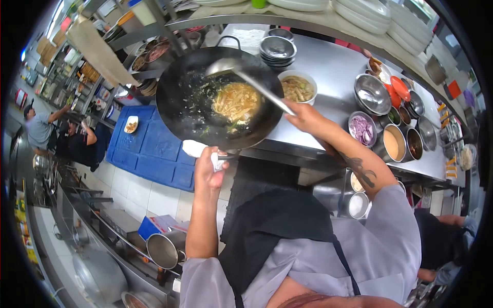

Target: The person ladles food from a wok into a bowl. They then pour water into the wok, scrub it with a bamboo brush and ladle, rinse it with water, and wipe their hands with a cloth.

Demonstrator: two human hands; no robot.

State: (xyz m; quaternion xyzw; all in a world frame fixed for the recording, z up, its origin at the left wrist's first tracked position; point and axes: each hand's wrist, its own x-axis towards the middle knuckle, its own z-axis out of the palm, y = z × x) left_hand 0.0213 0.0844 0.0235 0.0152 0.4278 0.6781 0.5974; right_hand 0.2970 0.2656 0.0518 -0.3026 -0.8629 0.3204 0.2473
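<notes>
A large black wok [177, 110] is held up beside the steel counter, with a portion of wet, brownish-yellow food [236, 102] and green bits inside. My left hand [208, 167] is closed around the wok's near handle, with a white cloth [197, 149] bunched there. In my right hand [308, 117] is the handle of a metal ladle [262, 91]; its bowl reaches over the far side of the wok, above the food. Just right of the wok, a white bowl [314, 87] of similar-looking food with broth stands on the counter.
Stacked metal bowls [278, 49] stand behind the white bowl. Sliced red onion [362, 128] and other ingredient containers [394, 143] crowd the counter's right. A shelf of white plates [362, 15] runs overhead. A blue lid [146, 154] lies left of the wok; co-workers [41, 128] are at far left.
</notes>
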